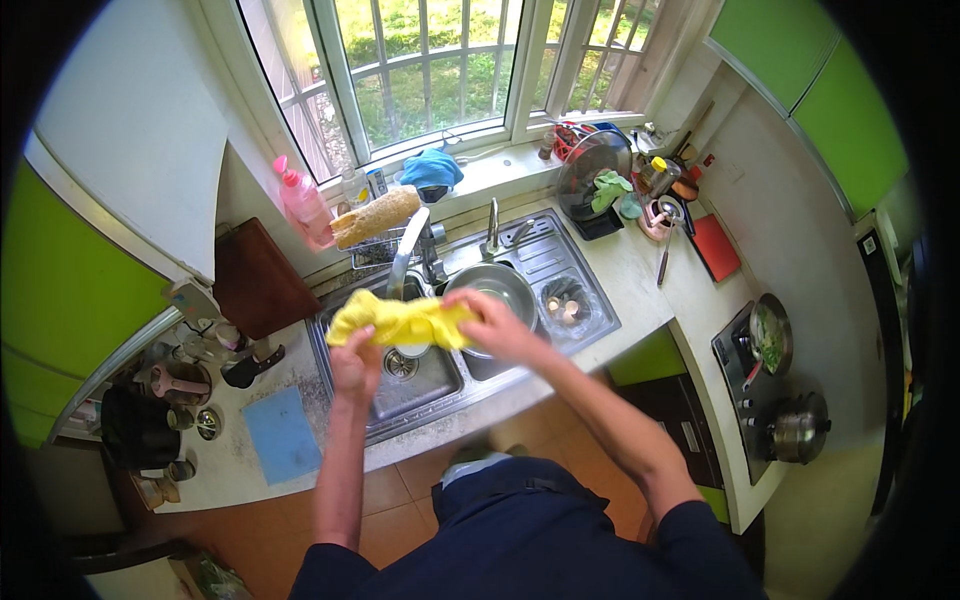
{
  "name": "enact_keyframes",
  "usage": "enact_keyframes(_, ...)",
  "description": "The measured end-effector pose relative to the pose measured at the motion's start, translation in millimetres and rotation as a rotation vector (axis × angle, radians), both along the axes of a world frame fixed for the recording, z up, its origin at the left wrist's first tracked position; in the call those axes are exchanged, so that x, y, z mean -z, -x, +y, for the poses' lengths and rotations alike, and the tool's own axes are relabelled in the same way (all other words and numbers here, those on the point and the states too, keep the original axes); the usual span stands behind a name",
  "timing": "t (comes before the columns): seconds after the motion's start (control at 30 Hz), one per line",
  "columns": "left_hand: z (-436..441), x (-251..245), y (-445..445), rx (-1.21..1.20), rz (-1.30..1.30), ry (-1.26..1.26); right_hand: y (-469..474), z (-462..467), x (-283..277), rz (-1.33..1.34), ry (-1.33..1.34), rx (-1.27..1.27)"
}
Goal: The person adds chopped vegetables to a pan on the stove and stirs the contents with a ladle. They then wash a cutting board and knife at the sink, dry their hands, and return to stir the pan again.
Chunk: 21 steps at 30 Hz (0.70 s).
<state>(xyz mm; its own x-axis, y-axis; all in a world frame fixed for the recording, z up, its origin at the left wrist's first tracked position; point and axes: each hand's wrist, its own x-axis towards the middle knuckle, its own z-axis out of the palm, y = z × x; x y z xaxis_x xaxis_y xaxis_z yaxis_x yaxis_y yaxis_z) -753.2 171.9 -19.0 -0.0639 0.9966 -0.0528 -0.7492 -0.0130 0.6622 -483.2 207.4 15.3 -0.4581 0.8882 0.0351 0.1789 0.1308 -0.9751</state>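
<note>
A bunched yellow cloth (405, 321) is stretched between my two hands above the double sink. Its left end is gripped by my left hand (357, 365), over the left basin (427, 386) with its round drain. My right hand (491, 324) pinches the right end, slightly blurred. Behind that hand, a large metal pan (499, 289) sits over the right basin, partly hidden. Part of a white dish shows under the cloth. The silver faucet (492, 229) stands behind the pan, and a curved spout (409, 244) rises behind the cloth.
Eggshells (564, 307) lie in a plastic-lined strainer on the drainboard. A knife (262, 366) and a blue mat (281, 435) are on the left counter. A pink pump bottle (306, 206) stands by the window. At right, a pan of greens (770, 335) and a lidded pot (800, 427) sit on the stove.
</note>
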Motion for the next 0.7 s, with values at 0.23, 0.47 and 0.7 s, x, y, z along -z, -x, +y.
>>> enact_keyframes(0.23,126,49,37,0.064,0.212,0.248,25,118,20,-0.347,-0.366,0.26)
enact_keyframes(0.47,53,166,32,-0.045,0.282,0.279,-97,-45,189,-0.189,0.11,0.319)
enact_keyframes(0.7,-141,186,-103,0.571,0.847,0.376,-306,-412,257,0.484,0.943,1.656)
